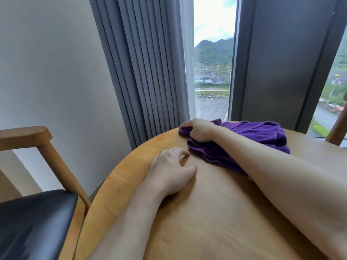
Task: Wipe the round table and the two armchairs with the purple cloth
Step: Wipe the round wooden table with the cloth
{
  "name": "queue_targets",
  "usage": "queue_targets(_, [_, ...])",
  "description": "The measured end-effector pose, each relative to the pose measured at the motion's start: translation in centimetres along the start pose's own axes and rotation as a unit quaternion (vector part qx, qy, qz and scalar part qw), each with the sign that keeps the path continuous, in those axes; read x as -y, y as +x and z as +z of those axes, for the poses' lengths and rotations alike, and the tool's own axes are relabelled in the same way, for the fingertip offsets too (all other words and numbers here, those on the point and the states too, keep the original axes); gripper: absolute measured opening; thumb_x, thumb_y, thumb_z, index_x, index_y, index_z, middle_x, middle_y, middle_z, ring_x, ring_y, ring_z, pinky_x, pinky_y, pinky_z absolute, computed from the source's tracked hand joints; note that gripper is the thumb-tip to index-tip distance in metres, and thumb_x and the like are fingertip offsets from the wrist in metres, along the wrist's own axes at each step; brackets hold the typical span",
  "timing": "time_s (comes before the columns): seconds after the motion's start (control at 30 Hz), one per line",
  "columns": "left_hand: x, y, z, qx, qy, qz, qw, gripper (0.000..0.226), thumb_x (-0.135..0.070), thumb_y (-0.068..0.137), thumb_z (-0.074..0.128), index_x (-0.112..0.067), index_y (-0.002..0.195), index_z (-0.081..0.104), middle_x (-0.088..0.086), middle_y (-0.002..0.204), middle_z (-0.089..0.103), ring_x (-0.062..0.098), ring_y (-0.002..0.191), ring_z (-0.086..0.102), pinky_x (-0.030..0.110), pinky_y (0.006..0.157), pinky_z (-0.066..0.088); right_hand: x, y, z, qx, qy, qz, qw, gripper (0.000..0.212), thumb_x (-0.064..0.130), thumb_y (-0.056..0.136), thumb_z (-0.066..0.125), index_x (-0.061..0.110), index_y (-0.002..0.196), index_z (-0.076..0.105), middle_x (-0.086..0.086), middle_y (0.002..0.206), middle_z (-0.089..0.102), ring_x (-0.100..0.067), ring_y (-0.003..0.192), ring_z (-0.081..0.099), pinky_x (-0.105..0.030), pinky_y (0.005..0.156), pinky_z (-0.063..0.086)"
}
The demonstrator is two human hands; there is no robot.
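Your right hand (199, 130) grips a bunched edge of the purple cloth (249, 139) at the far side of the round wooden tabletop (206, 212), with your forearm lying across the cloth. Your left hand (172, 170) rests on the bare wood just beside the cloth, its fingers (183, 153) loosely curled and holding nothing. To your left stands an armchair (37, 212) with a black seat and wooden arm, and beyond the tabletop hang grey curtains (146, 72) beside a window (213, 62).
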State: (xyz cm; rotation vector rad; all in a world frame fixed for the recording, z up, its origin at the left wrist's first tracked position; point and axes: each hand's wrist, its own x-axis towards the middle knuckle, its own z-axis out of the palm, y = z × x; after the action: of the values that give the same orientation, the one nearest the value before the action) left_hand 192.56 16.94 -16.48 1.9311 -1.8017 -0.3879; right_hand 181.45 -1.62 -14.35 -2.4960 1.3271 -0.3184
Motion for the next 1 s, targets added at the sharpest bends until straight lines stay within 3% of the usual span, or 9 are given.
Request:
queue_targets(0.17, [0.0, -0.2, 0.1, -0.018, 0.013, -0.006, 1.0, 0.05, -0.056, 0.088, 0.052, -0.042, 0.136, 0.049, -0.017, 0.147, 0.043, 0.008, 0.137, 0.034, 0.036, 0.113, 0.029, -2.9, -2.8, -0.4, -0.005, 0.025, -0.057, 0.998, 0.066, -0.008, 0.076, 0.041, 0.026, 0.126, 0.067, 0.0, 0.134, 0.057, -0.025, 0.124, 0.053, -0.038, 0.109, 0.041])
queue_targets(0.3, [-0.4, -0.2, 0.3, -0.017, 0.03, -0.017, 0.999, 0.052, -0.053, 0.088, 0.052, -0.039, 0.138, 0.048, -0.013, 0.147, 0.044, 0.012, 0.136, 0.036, 0.037, 0.112, 0.03, -3.9, -0.6, -1.2, -0.052, 0.006, 0.012, 0.999, 0.057, -0.002, 0.081, 0.047, 0.024, 0.127, 0.068, -0.005, 0.132, 0.061, -0.028, 0.119, 0.056, -0.036, 0.099, 0.046])
queue_targets(0.43, [-0.6, -0.1, 0.3, -0.023, 0.026, -0.022, 0.999, 0.049, -0.051, 0.086, 0.052, -0.038, 0.133, 0.05, -0.013, 0.142, 0.047, 0.007, 0.121, 0.04, 0.038, 0.11, 0.033, -0.7, 2.2, -0.2, -0.017, -0.011, 0.023, 1.0, 0.056, 0.008, 0.089, 0.046, 0.028, 0.138, 0.06, -0.004, 0.14, 0.059, -0.028, 0.12, 0.057, -0.031, 0.087, 0.043])
queue_targets(0.5, [-0.5, 0.0, 0.2, -0.034, 0.014, -0.024, 0.999, 0.046, -0.051, 0.084, 0.053, -0.04, 0.129, 0.053, -0.015, 0.139, 0.049, 0.004, 0.115, 0.039, 0.037, 0.11, 0.035, 0.6, 2.6, 0.2, -0.011, -0.017, 0.003, 1.0, 0.058, 0.009, 0.088, 0.045, 0.032, 0.141, 0.057, -0.002, 0.144, 0.056, -0.027, 0.123, 0.055, -0.031, 0.088, 0.043])
queue_targets(0.7, [-0.1, -0.1, -0.3, -0.038, -0.02, -0.048, 0.998, 0.046, -0.049, 0.083, 0.053, -0.04, 0.127, 0.056, -0.016, 0.133, 0.056, 0.013, 0.126, 0.048, 0.038, 0.106, 0.044, -0.5, -1.3, 0.6, -0.004, -0.011, -0.078, 0.997, 0.069, -0.001, 0.079, 0.045, 0.038, 0.131, 0.065, 0.002, 0.138, 0.063, -0.024, 0.124, 0.057, -0.038, 0.105, 0.047])
queue_targets(0.9, [-0.6, 0.0, -0.2, -0.02, 0.003, -0.063, 0.998, 0.051, -0.047, 0.086, 0.051, -0.037, 0.136, 0.05, -0.009, 0.139, 0.053, 0.019, 0.125, 0.049, 0.04, 0.104, 0.046, -1.7, -0.9, -0.4, -0.055, -0.006, -0.019, 0.998, 0.058, 0.0, 0.078, 0.047, 0.033, 0.117, 0.074, -0.001, 0.122, 0.07, -0.021, 0.1, 0.059, -0.032, 0.087, 0.051])
queue_targets(1.0, [-0.8, 0.0, 0.0, -0.031, 0.008, -0.058, 0.998, 0.049, -0.045, 0.086, 0.05, -0.035, 0.134, 0.05, -0.008, 0.134, 0.055, 0.018, 0.119, 0.051, 0.04, 0.104, 0.046, 0.8, 1.3, 0.4, -0.033, -0.026, -0.017, 0.999, 0.058, 0.006, 0.081, 0.047, 0.035, 0.128, 0.068, -0.002, 0.133, 0.064, -0.026, 0.114, 0.059, -0.04, 0.096, 0.052])
